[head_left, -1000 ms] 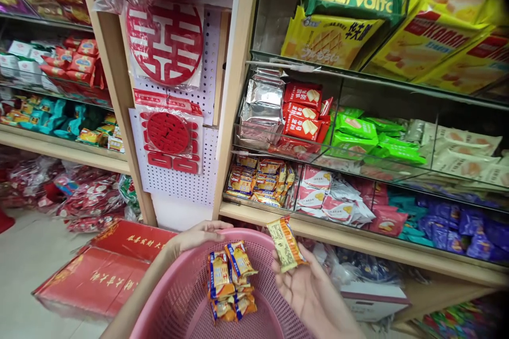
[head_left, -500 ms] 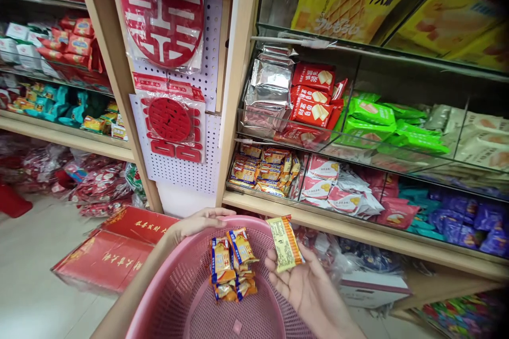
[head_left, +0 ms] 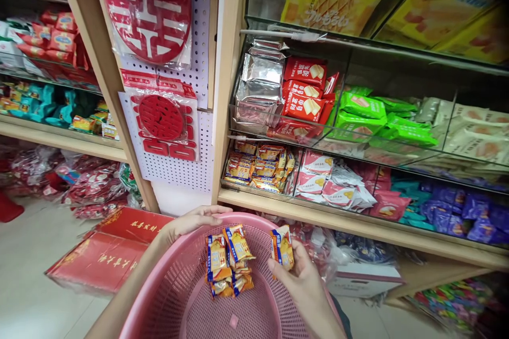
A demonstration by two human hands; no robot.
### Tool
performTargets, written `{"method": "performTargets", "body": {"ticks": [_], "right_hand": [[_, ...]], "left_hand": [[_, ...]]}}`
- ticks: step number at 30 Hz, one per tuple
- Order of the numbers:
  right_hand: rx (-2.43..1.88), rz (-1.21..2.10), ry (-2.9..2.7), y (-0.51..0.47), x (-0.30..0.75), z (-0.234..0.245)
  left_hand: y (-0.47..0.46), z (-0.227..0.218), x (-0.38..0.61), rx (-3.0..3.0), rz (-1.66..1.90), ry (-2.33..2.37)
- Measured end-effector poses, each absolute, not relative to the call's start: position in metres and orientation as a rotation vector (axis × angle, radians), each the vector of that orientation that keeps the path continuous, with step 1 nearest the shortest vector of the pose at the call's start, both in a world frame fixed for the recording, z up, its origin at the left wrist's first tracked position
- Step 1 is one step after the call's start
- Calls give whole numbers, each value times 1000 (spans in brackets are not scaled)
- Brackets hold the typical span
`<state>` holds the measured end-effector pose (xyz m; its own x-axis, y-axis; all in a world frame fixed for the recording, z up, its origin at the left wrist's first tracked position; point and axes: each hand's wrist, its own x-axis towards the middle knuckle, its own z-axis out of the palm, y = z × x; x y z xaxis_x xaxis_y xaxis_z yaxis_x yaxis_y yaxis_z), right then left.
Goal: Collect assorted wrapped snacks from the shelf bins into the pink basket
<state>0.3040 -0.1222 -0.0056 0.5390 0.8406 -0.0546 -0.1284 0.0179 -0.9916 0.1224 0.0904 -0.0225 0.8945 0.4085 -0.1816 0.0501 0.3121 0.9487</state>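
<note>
Flipped front-out moments earlier, a snack packet sat pinched by the right hand at the right rim of a pink basket; the left hand, fingers together, gripped the far rim, apparently steadying it.

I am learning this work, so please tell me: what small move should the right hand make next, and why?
Probably, the right hand should lower its orange-and-blue packet beside the similar packets in the pink basket: it holds the packet at the basket's right side, and bare floor shows near those packets.
</note>
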Motion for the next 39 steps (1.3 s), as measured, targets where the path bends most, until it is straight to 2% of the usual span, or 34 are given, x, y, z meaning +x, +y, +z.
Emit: {"method": "performTargets", "body": {"ticks": [5,11,14,24,30,36,39], "right_hand": [[-1323,843,-723,-121,302,-8],[-1234,1178,-475,-125,299,-2],[-1222,1209,-375,-126,299,-4],[-1327,1192,-795,-113,290,20],[-1340,1360,-992,-87,266,28],[-1625,1124,-1290,-51,249,13],[-1696,1117,-1328,-42,242,15]], "left_hand": [[90,-21,122,1238,248,434],[89,-21,123,1246,250,425],[88,-20,124,1242,249,421],[93,-33,124,1287,266,465],[99,-41,125,1337,287,508],[102,-46,125,1346,297,488],[102,-47,126,1352,313,477]]}}
